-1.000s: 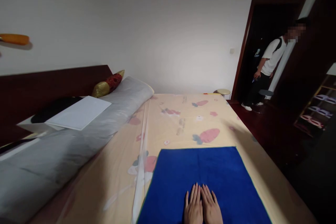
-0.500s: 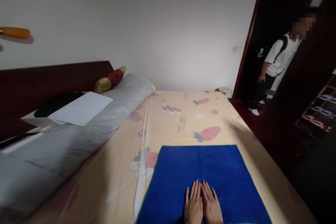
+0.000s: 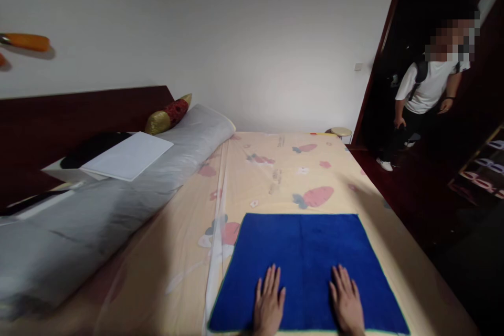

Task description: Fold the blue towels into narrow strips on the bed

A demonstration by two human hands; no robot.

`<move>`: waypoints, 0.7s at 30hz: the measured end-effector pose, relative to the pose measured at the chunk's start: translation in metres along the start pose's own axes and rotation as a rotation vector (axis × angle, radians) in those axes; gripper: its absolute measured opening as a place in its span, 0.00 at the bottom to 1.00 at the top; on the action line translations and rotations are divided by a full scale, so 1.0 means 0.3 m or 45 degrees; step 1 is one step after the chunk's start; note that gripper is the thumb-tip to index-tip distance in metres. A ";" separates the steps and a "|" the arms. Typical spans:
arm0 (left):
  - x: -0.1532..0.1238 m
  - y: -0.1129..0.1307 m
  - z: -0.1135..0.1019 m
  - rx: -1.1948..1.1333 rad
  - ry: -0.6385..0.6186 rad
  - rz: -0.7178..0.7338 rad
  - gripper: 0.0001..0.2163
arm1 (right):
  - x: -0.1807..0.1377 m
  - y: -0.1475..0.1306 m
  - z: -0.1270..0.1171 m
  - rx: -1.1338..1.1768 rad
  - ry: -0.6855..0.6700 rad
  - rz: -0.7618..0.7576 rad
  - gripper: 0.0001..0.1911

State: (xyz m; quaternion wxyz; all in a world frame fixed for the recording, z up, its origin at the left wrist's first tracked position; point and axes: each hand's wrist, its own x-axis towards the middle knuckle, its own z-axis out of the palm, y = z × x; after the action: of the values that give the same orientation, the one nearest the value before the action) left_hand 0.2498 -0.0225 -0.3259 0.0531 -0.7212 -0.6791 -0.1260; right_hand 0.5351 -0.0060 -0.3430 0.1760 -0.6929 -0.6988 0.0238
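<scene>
A blue cloth [image 3: 303,252] with a thin green edge lies spread out on the bed, and a faint crease runs down its middle. Flat on its left half rests my left hand [image 3: 270,299], fingers stretched forward and thumb apart. My right hand [image 3: 346,296] lies palm down on the right half, also with fingers extended. A gap of bare blue cloth separates the two hands. Neither hand grips anything.
The bed sheet [image 3: 271,184] has pink strawberry prints. Along the left lies a grey rolled bedding bundle [image 3: 157,189] with a white board [image 3: 129,155] and a red-gold pillow [image 3: 169,114]. A person [image 3: 427,86] stands by the doorway at right, near a shoe rack [image 3: 482,168].
My hands, side by side at the cloth's middle before, have slid apart to the left and right. The person at the door has turned and shifted slightly. The view has moved a little.
</scene>
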 end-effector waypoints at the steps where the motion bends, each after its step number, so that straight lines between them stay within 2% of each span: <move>1: -0.020 -0.075 -0.013 0.026 -0.006 -0.094 0.24 | -0.013 0.085 -0.019 -0.028 0.064 0.085 0.33; 3: -0.065 -0.220 -0.036 0.093 0.013 -0.280 0.25 | -0.047 0.252 -0.055 -0.045 0.132 0.144 0.33; 5: -0.101 -0.324 -0.058 0.130 0.008 -0.340 0.26 | -0.078 0.376 -0.086 -0.030 0.134 0.123 0.33; 6: -0.112 -0.353 -0.067 0.137 -0.008 -0.347 0.27 | -0.089 0.412 -0.098 -0.020 0.122 0.107 0.33; 8: -0.115 -0.359 -0.086 0.137 -0.040 -0.362 0.27 | -0.095 0.423 -0.112 -0.017 0.117 0.111 0.33; 10: -0.098 -0.303 -0.102 0.122 -0.030 -0.357 0.26 | -0.084 0.363 -0.114 -0.034 0.161 0.141 0.34; 13: -0.050 -0.144 -0.114 0.060 0.019 -0.181 0.25 | -0.053 0.181 -0.095 -0.011 0.190 0.074 0.34; 17: -0.001 0.088 -0.079 -0.043 0.041 0.090 0.30 | -0.027 -0.088 -0.034 0.137 -0.041 -0.227 0.29; 19: 0.006 0.164 -0.041 -0.083 0.020 0.176 0.33 | -0.025 -0.172 0.005 0.189 -0.150 -0.334 0.28; 21: 0.005 0.201 -0.003 -0.111 -0.028 0.252 0.36 | -0.027 -0.209 0.037 0.210 -0.234 -0.395 0.28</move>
State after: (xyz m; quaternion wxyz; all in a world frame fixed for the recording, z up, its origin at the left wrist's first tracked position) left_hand 0.3096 -0.0257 -0.3190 0.0263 -0.7876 -0.5991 -0.1417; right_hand 0.4715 -0.0139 -0.3378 0.1690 -0.5550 -0.8061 0.1167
